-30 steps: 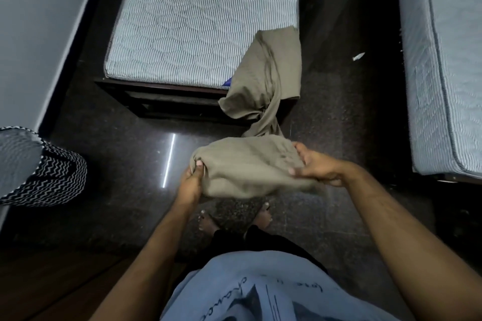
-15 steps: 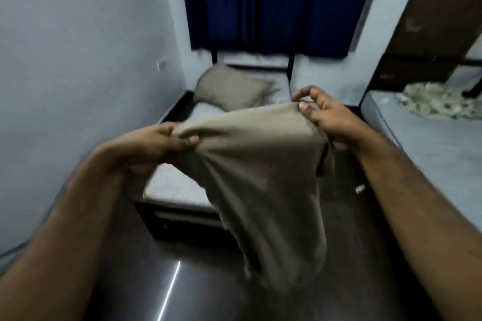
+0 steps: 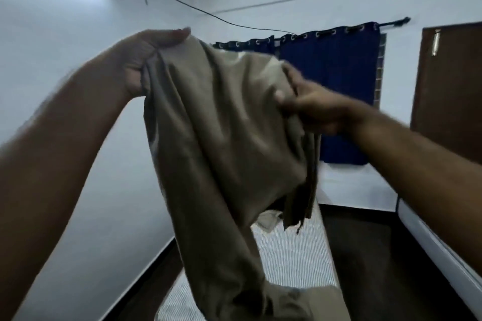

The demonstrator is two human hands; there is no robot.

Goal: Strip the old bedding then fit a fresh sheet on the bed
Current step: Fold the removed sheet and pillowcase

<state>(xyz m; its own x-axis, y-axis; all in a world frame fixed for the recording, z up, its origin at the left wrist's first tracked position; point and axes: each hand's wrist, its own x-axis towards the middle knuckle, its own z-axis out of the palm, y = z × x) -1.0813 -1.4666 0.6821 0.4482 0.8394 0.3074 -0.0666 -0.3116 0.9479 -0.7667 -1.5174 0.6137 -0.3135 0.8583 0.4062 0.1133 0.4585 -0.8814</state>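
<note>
Both arms up high, left hand point(image 3: 146, 60) & right hand point(image 3: 310, 109) each gripping the top edge of the sheet point(image 3: 221, 138). It's tan, wrinkly, hanging down over the striped mattress point(image 3: 294, 260).

The sheet point(image 3: 224, 143) hides most of the mattress point(image 3: 292, 255).

Both arms raised — left hand point(image 3: 146, 65), right hand point(image 3: 313, 109) clenched.

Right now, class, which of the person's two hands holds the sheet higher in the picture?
The left hand: it grips the sheet at its top corner, above the right hand, which pinches it lower, before the blue curtain.
</note>
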